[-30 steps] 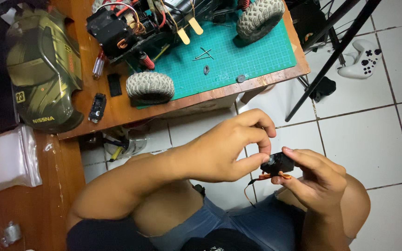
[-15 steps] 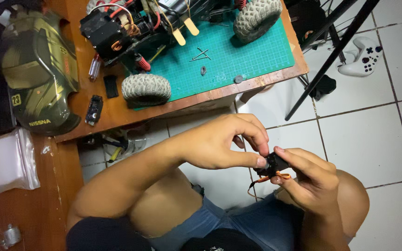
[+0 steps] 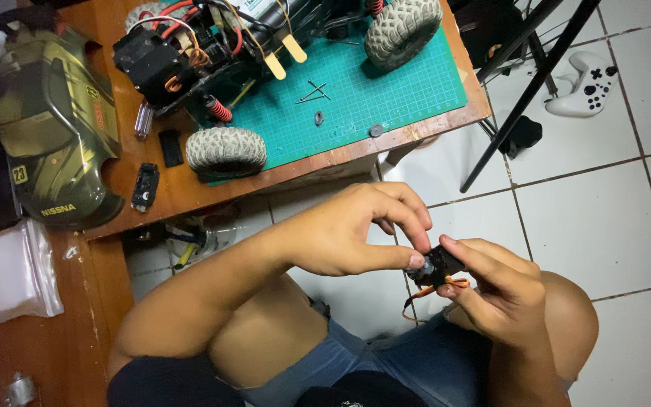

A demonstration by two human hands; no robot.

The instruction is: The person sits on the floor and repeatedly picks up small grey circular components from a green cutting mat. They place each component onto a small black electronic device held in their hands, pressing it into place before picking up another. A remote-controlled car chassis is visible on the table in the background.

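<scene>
Pinching black servo [image 3: 440,265], both hands.

Bare forearms, no sleeves; left hand [image 3: 348,237], right hand [image 3: 502,290] ungloved; blue-grey shorts.

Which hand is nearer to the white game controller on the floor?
The right hand. It is over the person's knee, on the controller's side of the picture. The left hand is farther away, across the small black part that both hold.
</scene>
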